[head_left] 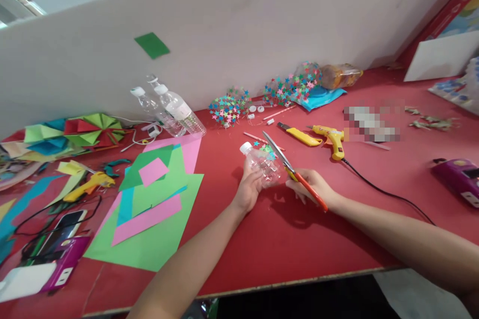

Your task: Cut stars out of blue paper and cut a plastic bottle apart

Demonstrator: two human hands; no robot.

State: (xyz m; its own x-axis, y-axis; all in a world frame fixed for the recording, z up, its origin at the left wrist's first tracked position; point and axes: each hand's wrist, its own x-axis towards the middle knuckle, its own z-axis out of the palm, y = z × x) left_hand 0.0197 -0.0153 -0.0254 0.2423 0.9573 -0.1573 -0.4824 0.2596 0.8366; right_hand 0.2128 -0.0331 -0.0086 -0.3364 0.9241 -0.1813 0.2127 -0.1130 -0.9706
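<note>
My left hand (250, 184) is closed around the clear plastic bottle top (266, 168), which has a white cap and leans to the upper left over the red table. In my right hand (312, 187) are scissors (286, 159) with red and yellow handles. Their blades point up and left, close to the bottle's right side; I cannot tell whether they touch it. Small star-shaped sequins (268, 150) lie just beyond the bottle, beside a thin striped straw (258, 138).
A yellow box cutter (299, 135) and a corded yellow glue gun (331, 140) lie beyond my right hand. Coloured paper sheets (157, 254) cover the left side. Upright bottles (183, 112) and star-covered clear shapes (224, 111) stand along the white partition (239, 25).
</note>
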